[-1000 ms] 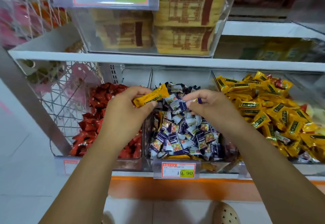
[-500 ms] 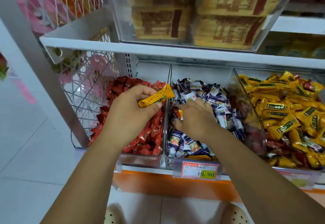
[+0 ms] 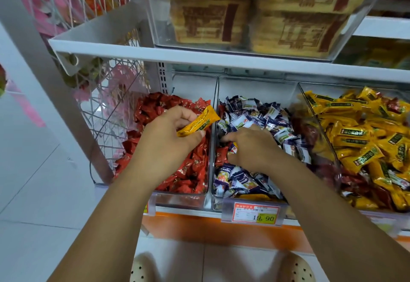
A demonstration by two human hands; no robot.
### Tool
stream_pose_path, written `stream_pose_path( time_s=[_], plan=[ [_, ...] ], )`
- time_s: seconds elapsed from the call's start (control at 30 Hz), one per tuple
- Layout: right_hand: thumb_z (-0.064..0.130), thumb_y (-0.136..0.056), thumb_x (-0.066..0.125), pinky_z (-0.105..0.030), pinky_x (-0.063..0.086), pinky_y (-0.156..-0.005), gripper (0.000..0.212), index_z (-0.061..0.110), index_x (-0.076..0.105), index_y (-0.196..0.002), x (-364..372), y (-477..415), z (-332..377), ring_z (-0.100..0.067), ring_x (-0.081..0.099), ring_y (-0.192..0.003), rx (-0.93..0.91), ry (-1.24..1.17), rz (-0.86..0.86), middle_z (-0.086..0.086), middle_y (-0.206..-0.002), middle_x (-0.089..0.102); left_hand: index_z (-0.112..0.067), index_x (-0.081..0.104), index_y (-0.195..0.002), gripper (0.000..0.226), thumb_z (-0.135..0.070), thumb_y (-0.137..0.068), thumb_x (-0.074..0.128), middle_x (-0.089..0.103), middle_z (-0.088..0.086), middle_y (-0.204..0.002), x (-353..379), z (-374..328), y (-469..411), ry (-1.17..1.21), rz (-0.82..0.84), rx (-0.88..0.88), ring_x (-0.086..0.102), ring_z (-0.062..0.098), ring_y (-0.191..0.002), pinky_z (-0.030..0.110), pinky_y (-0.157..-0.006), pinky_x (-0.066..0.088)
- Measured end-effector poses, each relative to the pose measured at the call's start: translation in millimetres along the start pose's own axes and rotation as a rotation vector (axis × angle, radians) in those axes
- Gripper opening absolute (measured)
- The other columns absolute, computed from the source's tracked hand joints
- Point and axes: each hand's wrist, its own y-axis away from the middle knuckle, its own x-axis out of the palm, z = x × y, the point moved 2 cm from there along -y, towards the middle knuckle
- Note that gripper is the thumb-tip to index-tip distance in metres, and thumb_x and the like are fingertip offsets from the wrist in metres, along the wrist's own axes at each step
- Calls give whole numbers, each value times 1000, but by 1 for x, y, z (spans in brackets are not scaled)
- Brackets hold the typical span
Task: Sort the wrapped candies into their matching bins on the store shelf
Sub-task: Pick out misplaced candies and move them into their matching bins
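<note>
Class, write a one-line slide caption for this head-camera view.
Left hand holds a yellow candy above the red bin while the right hand digs through the middle bin.

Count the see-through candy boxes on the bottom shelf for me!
3. Left clear plastic bin holds red candies, middle clear plastic bin holds blue-and-white ones, right clear plastic bin holds yellow ones. More may sit beyond the right edge.

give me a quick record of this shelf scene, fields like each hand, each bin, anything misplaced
left hand: holds a yellow candy above the red bin
right hand: digging in the middle bin, grasp hidden
left bin: red wrapped candies
middle bin: purple and white candies
right bin: mostly yellow candies
misplaced: a red candy in the middle bin; red ones in the right bin too
price tag: on the middle bin, reads 19.90
</note>
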Motion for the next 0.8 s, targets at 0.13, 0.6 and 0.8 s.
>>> stream_pose_path(
  time_s=[0.13,0.6,0.8],
  plan=[
    [42,-85,67,-40,36,-99,20,39,68,-105,-6,0,-2,-15,49,-93,-50,-180,-61,18,-83,49,-29,60,-86,14,-23,-84,72,69,-9,-82,0,2,1,-16,19,-8,55,-4,-59,6,-55,37],
    [22,-90,64,-31,47,-91,44,8,54,-131,-27,19,-12,-27,55,-114,94,-157,181,-12,-132,54,-35,58,-108,26,-17,-89,64,66,-10,-92,7,0,-3,30,19,-10,69,7,-78,43,-82,55],
    [15,-88,68,-28,43,-92,56,22,45,-139,-27,19,-20,-22,49,-123,65,-259,263,-5,-142,45,-30,55,-102,17,-14,-94,54,57,2,-94,8,-2,-2,-66,89,6,59,9,-64,23,-51,46]
  ],
)
